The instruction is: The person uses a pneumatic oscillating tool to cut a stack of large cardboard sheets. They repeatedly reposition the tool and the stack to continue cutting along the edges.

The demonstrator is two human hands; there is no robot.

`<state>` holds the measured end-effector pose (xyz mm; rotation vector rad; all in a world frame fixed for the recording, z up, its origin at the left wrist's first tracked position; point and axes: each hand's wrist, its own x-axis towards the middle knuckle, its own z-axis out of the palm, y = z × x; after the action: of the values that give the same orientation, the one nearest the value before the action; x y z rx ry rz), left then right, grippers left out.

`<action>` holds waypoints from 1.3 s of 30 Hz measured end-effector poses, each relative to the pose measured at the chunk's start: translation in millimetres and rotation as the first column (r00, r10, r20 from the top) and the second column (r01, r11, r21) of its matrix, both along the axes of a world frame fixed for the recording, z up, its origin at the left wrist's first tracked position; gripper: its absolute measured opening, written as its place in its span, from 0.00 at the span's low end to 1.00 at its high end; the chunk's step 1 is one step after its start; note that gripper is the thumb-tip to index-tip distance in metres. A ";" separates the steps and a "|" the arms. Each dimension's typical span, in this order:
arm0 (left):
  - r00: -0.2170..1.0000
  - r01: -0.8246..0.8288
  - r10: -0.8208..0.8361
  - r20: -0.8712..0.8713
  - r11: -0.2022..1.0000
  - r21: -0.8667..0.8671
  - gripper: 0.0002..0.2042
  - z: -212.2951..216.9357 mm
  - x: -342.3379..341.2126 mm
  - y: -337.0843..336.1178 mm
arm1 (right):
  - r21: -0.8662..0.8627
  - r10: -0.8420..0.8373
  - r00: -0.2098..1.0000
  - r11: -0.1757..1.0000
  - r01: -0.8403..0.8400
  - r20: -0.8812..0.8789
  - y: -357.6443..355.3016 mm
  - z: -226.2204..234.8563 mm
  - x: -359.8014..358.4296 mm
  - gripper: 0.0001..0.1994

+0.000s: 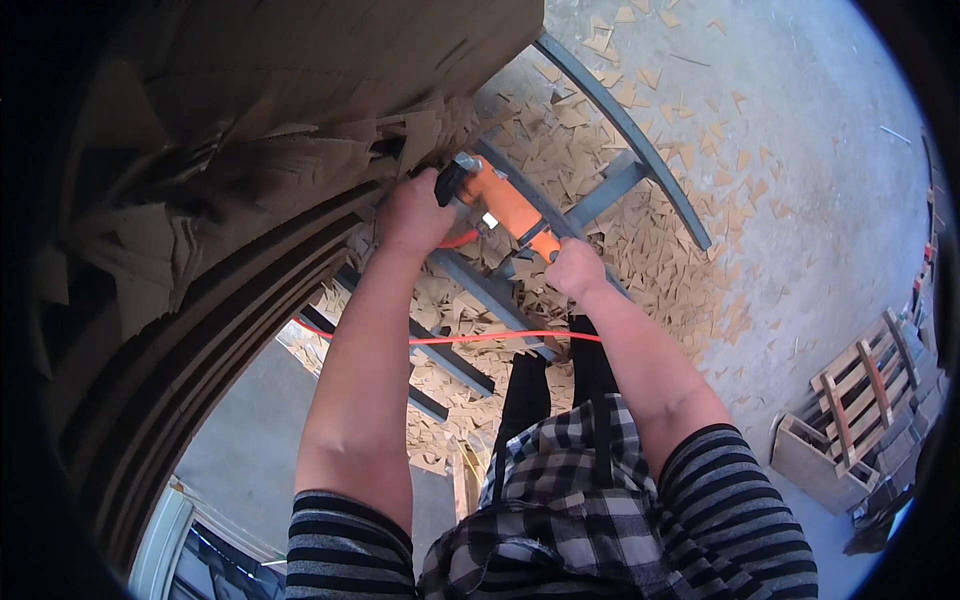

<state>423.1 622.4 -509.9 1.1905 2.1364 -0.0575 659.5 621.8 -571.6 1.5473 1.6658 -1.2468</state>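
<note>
Both of my hands hold an orange handheld air tool (508,205) against the side of a tall stack of brown cardboard sheets (330,60). My left hand (412,212) is closed round the black side handle (452,184) at its front end. Round the narrow rear grip, my right hand (578,268) is closed too. A red hose (460,240) shows by the tool's body, and a red line (480,338) runs across below it. The tool's working tip is hidden by the cardboard and my left hand.
Torn cardboard scraps (570,130) litter the concrete floor and the grey metal frame (625,120). Ragged cardboard pieces (150,250) stick out of the stack at left. Wooden pallets (865,400) and a wooden box (815,465) stand at lower right.
</note>
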 end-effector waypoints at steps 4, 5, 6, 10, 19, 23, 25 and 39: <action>0.999 0.033 -0.034 -0.014 0.998 -0.061 0.18 -6.9 -0.7 12.3 | -0.070 -0.065 0.998 0.995 0.064 -0.015 -2.1 -7.5 2.1 0.15; 0.999 0.043 -0.044 -0.012 0.997 -0.070 0.18 -8.4 -1.8 13.8 | -0.106 -0.084 0.996 0.991 0.082 -0.014 0.8 -1.9 0.6 0.15; 0.998 0.054 -0.055 -0.010 0.995 -0.078 0.19 -9.8 -2.7 14.9 | -0.142 -0.102 0.995 0.985 0.099 -0.012 2.0 1.9 -0.4 0.15; 0.998 0.060 -0.059 0.021 0.996 -0.062 0.22 -19.9 -7.0 13.1 | -0.035 -0.099 0.994 0.995 0.097 -0.046 -11.0 -10.5 6.8 0.14; 0.995 0.077 -0.080 0.063 0.996 0.041 0.17 -16.1 -10.3 13.3 | -0.076 -0.081 0.994 0.994 0.076 -0.067 -21.3 14.4 3.6 0.12; 0.984 -0.118 0.117 0.138 0.993 0.004 0.20 -76.7 -10.8 -26.4 | -0.037 0.002 0.998 0.999 -0.005 -0.059 -30.6 21.6 10.6 0.12; 0.972 -0.081 0.105 0.209 0.989 -0.121 0.22 -80.0 0.8 -39.5 | -0.122 -0.009 0.999 0.993 0.003 -0.046 -41.6 21.8 29.0 0.13; 0.972 0.080 -0.067 0.226 0.996 -0.050 0.16 134.0 68.1 -54.6 | 0.067 -0.050 0.980 0.996 0.064 -0.192 -79.6 98.4 101.9 0.17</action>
<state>491.2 567.7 -375.9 1.1828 1.8824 -0.0169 761.3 542.2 -473.2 1.5699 1.8154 -1.4167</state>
